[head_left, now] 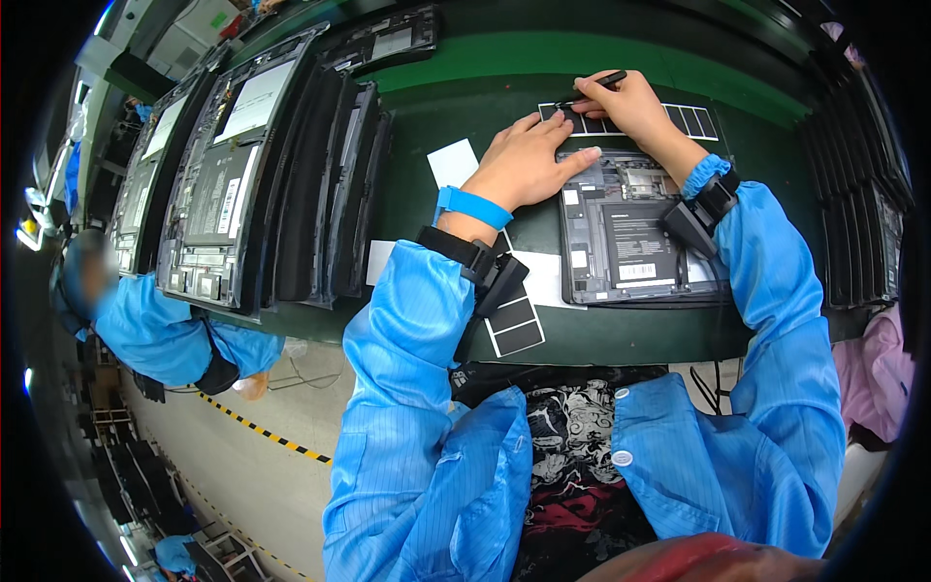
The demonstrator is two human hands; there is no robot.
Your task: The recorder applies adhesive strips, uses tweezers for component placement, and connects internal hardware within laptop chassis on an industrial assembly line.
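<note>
My right hand [628, 105] grips a slim black pen-like tool [613, 78]. The tool's lower end meets the left part of a white sheet of black rectangular stickers [690, 120]. My left hand [524, 160] is open, its fingertips resting on that sheet's left end and its thumb stretched over the corner of an opened laptop base [592, 223]. The base lies just below the sheet, with its battery [642, 238] and inner parts exposed. Under my left wrist, white paper [452, 163] shows, and a second sticker strip [515, 330] sticks out by the table's front edge.
Laptop bases [228, 175] stand in a row on the left, and another base [388, 39] lies at the back. More dark units [853, 223] are stacked at the right. A co-worker in blue [160, 330] is at far left; a pink sleeve [878, 373] shows at right.
</note>
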